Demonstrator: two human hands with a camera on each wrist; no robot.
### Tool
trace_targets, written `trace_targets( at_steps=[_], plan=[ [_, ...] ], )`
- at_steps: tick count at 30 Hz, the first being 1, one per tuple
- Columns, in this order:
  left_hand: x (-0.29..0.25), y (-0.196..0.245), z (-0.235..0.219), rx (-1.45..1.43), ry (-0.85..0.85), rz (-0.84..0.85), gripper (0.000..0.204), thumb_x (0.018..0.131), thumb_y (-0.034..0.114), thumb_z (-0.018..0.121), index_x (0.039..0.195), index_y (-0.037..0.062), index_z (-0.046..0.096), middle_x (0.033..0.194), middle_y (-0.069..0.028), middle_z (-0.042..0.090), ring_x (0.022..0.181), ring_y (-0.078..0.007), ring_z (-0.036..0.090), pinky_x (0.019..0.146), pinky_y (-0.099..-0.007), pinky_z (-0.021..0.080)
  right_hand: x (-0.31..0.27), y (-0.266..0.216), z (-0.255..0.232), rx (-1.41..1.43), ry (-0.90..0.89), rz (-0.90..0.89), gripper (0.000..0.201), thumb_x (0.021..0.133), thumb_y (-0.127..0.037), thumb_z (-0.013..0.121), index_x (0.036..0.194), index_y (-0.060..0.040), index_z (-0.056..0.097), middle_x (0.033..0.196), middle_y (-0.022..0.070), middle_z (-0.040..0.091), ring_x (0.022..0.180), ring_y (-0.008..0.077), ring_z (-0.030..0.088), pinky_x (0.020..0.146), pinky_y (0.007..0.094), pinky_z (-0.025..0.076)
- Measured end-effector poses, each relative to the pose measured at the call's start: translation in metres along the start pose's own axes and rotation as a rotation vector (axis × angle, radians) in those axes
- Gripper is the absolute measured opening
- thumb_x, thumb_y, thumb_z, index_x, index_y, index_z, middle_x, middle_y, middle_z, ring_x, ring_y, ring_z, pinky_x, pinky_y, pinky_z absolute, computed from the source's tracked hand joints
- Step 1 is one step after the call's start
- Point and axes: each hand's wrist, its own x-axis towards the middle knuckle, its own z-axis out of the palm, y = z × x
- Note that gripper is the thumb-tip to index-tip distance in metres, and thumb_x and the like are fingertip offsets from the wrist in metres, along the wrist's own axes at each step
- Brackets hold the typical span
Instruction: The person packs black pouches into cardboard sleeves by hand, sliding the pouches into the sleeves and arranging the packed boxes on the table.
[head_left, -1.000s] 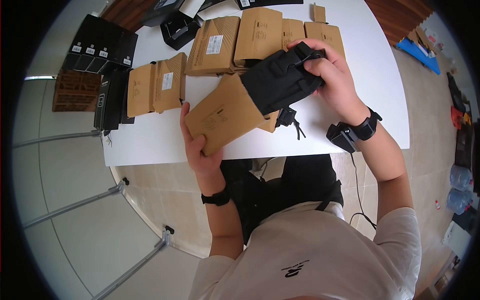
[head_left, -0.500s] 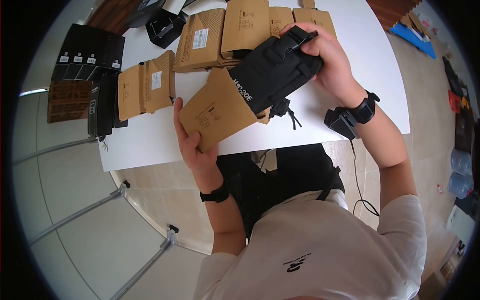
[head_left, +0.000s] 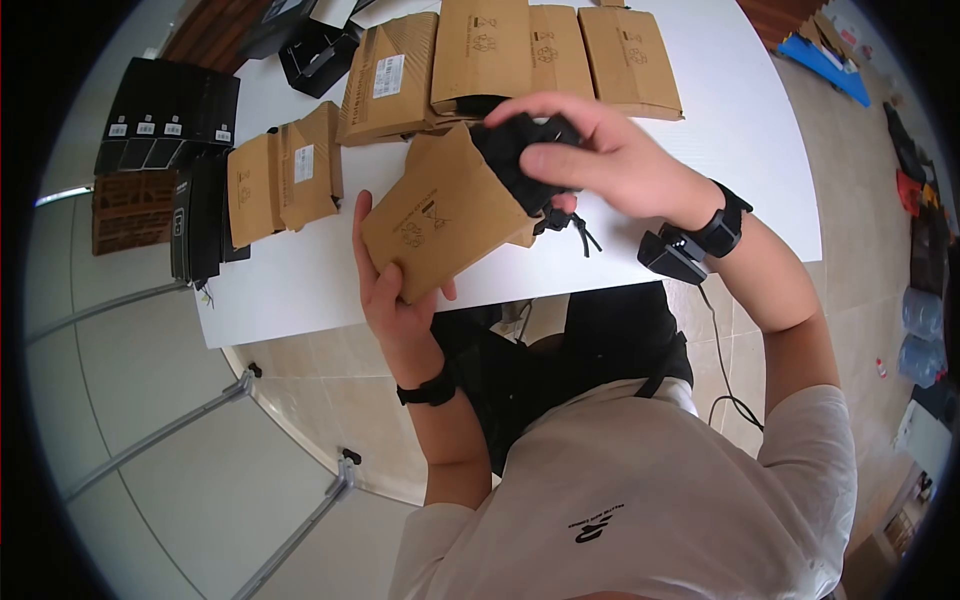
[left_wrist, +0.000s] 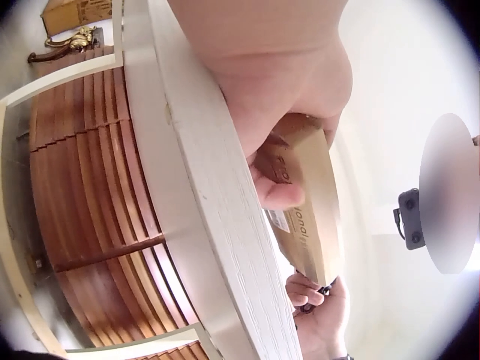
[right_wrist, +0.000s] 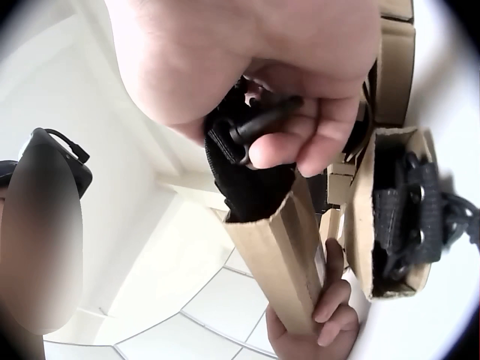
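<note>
At the near edge of the white table [head_left: 640, 250], I am gripping a tilted brown cardboard box [head_left: 440, 215] in my left hand [head_left: 385, 290], while my right hand [head_left: 590, 150], fingers curled tight, is holding the black pouch [head_left: 515, 150] sunk in the box's open mouth.

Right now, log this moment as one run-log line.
left hand: grips kraft cardboard box | right hand: pushes black pouch into box mouth | pouch: mostly inside | surface: white table
</note>
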Motion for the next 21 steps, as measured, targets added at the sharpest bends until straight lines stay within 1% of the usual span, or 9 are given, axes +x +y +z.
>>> trace_targets(
  at_steps=[1, 2, 4, 8, 10, 11, 13, 16, 21],
  plan=[
    [0.0, 0.001, 0.0, 0.064, -0.002, -0.066, 0.077, 0.09, 0.034, 0.046, 0.154, 0.0034, 0.016, 0.147, -0.0189, 0.039, 0.135, -0.034, 0.043, 0.102, -0.0462, 0.046, -0.001, 0.002, 0.001, -0.042, -0.048, 0.028, 0.038, 0.096, -0.025, 0.061, 0.128, -0.0054, 0.056, 0.085, -0.0007, 0.062, 0.058, 0.0048, 0.051, 0.054, 0.02, 0.042],
    [0.001, 0.0, 0.001, 0.064, -0.006, -0.069, 0.077, 0.09, 0.034, 0.046, 0.154, 0.0034, 0.016, 0.147, -0.0189, 0.039, 0.135, -0.034, 0.043, 0.102, -0.0462, 0.046, -0.001, 0.002, 0.001, -0.042, -0.043, 0.028, 0.038, 0.096, -0.025, 0.061, 0.128, -0.0054, 0.056, 0.085, -0.0007, 0.062, 0.058, 0.0048, 0.051, 0.054, 0.02, 0.042],
    [0.004, -0.006, 0.002, -0.024, 0.098, 0.031, 0.074, 0.092, 0.031, 0.043, 0.153, 0.001, 0.013, 0.133, -0.0219, 0.05, 0.087, -0.0307, 0.067, 0.046, -0.0303, 0.052, -0.002, 0.003, 0.002, -0.092, -0.061, 0.042, 0.044, 0.096, -0.028, 0.061, 0.133, -0.006, 0.052, 0.084, -0.0005, 0.06, 0.059, 0.005, 0.052, 0.055, 0.0207, 0.043],
    [0.005, -0.006, 0.002, -0.091, 0.152, 0.037, 0.075, 0.091, 0.033, 0.043, 0.152, 0.0, 0.014, 0.135, -0.0221, 0.048, 0.09, -0.0299, 0.067, 0.044, -0.0299, 0.052, -0.004, 0.0, -0.006, -0.069, 0.011, -0.067, 0.038, 0.098, -0.017, 0.053, 0.133, -0.0032, 0.049, 0.076, -0.004, 0.052, 0.061, 0.0044, 0.048, 0.056, 0.0197, 0.04],
    [0.008, -0.004, 0.018, -0.285, 0.399, 0.054, 0.076, 0.091, 0.034, 0.043, 0.152, 0.0006, 0.014, 0.137, -0.0223, 0.047, 0.091, -0.0303, 0.067, 0.044, -0.0303, 0.052, -0.002, 0.002, -0.004, -0.029, 0.044, -0.118, 0.033, 0.097, -0.011, 0.054, 0.128, -0.0011, 0.051, 0.071, -0.005, 0.049, 0.061, 0.003, 0.046, 0.056, 0.0195, 0.038],
    [0.007, -0.004, 0.013, -0.284, 0.397, 0.056, 0.076, 0.091, 0.034, 0.043, 0.152, 0.0006, 0.014, 0.137, -0.0223, 0.047, 0.091, -0.0303, 0.067, 0.044, -0.0303, 0.052, -0.002, 0.006, -0.004, -0.035, 0.037, -0.174, 0.029, 0.095, -0.011, 0.059, 0.122, -0.0018, 0.055, 0.07, -0.0052, 0.05, 0.06, 0.002, 0.045, 0.055, 0.0193, 0.037],
    [0.006, -0.004, 0.002, -0.14, 0.131, 0.031, 0.077, 0.091, 0.034, 0.047, 0.153, 0.002, 0.012, 0.136, -0.0219, 0.047, 0.09, -0.0314, 0.067, 0.046, -0.0299, 0.052, -0.003, 0.005, -0.002, -0.103, 0.023, -0.222, 0.025, 0.093, -0.004, 0.061, 0.118, -0.0021, 0.06, 0.066, -0.0064, 0.047, 0.06, 0.0009, 0.042, 0.057, 0.0186, 0.035],
    [0.004, -0.007, 0.003, 0.037, 0.098, 0.049, 0.082, 0.091, 0.034, 0.053, 0.153, 0.0035, 0.01, 0.133, -0.0214, 0.049, 0.089, -0.0315, 0.066, 0.045, -0.0302, 0.051, -0.004, 0.01, 0.001, -0.231, -0.029, -0.147, 0.024, 0.093, -0.006, 0.065, 0.116, -0.0025, 0.063, 0.064, -0.0071, 0.048, 0.06, 0.0006, 0.042, 0.056, 0.0189, 0.035],
    [0.002, -0.003, 0.002, -0.025, -0.001, 0.014, 0.088, 0.088, 0.034, 0.059, 0.154, 0.0036, 0.009, 0.128, -0.0217, 0.052, 0.086, -0.0303, 0.067, 0.043, -0.0306, 0.05, -0.007, 0.002, 0.002, -0.241, -0.072, -0.08, 0.022, 0.09, -0.004, 0.067, 0.111, -0.0021, 0.067, 0.066, -0.0054, 0.051, 0.06, 0.0023, 0.044, 0.056, 0.0201, 0.036]
  ],
)
